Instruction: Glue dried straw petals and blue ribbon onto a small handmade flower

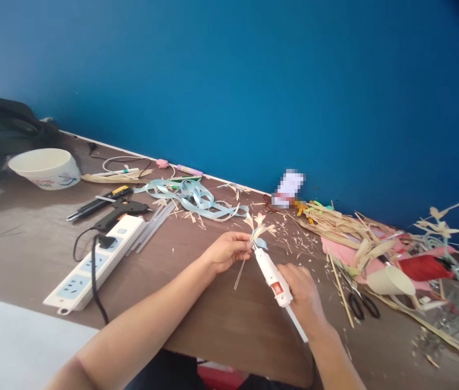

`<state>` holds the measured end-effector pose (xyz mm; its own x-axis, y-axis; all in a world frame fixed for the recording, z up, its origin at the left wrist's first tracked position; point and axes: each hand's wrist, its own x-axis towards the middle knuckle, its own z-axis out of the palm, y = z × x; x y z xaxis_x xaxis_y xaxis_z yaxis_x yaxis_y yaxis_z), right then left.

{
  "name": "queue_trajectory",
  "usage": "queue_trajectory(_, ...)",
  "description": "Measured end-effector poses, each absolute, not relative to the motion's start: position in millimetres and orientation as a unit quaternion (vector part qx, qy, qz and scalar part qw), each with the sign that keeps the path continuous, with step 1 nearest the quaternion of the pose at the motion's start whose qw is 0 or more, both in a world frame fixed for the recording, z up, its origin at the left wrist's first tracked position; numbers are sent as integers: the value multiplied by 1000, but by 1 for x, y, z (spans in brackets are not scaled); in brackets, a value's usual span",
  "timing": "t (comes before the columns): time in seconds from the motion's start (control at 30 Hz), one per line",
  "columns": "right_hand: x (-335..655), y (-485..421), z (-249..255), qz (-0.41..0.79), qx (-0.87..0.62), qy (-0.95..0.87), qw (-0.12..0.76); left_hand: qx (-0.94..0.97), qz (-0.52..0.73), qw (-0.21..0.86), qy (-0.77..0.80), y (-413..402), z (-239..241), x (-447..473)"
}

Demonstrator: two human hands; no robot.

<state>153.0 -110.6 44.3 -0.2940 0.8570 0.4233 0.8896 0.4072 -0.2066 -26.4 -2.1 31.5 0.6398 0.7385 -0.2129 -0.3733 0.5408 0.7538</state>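
Observation:
My left hand (226, 250) pinches a small straw flower (258, 226) with pale petals, a bit of light blue ribbon and thin stems hanging below it. My right hand (303, 290) is wrapped round a white glue gun (272, 273), a clear glue stick poking out of its back end. The gun's nozzle touches the base of the flower, just above the brown table (213, 303).
A white power strip (95, 262) with a black plug and a black glue gun (120, 212) lie at the left, near a white bowl (45, 168). Light blue ribbon (196, 197) coils at the back. Straw scraps, scissors (361, 303), a paper cup (389, 280) and pink and red material crowd the right.

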Motion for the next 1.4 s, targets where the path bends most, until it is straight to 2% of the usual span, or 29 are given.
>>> queue_trajectory(0.1, 154, -110, 43, -32, -547, -797, 255, 342, 335, 837, 264, -2, 31, -26)
queue_trajectory(0.3, 152, -109, 46, -26, -546, -808, 220, 355, 329, 833, 269, -1, 28, -26)
queue_trajectory(0.47, 152, -106, 48, -17, -560, -788, 254, 360, 327, 830, 275, -2, 29, -26)
queue_trajectory(0.7, 156, -106, 44, -15, -563, -795, 225, 372, 326, 824, 277, -2, 29, -26)
queue_trajectory(0.87, 156, -109, 47, 10, -582, -775, 246, 373, 325, 825, 272, -3, 30, -26)
queue_trajectory(1.03, 155, -110, 49, 6, -573, -790, 219, 374, 325, 825, 274, -3, 29, -26)
queue_trajectory(1.2, 156, -109, 46, 8, -589, -767, 254, 378, 324, 825, 268, -3, 29, -26)
queue_trajectory(1.4, 156, -108, 47, -5, -572, -787, 231, 374, 323, 826, 271, -3, 29, -26)
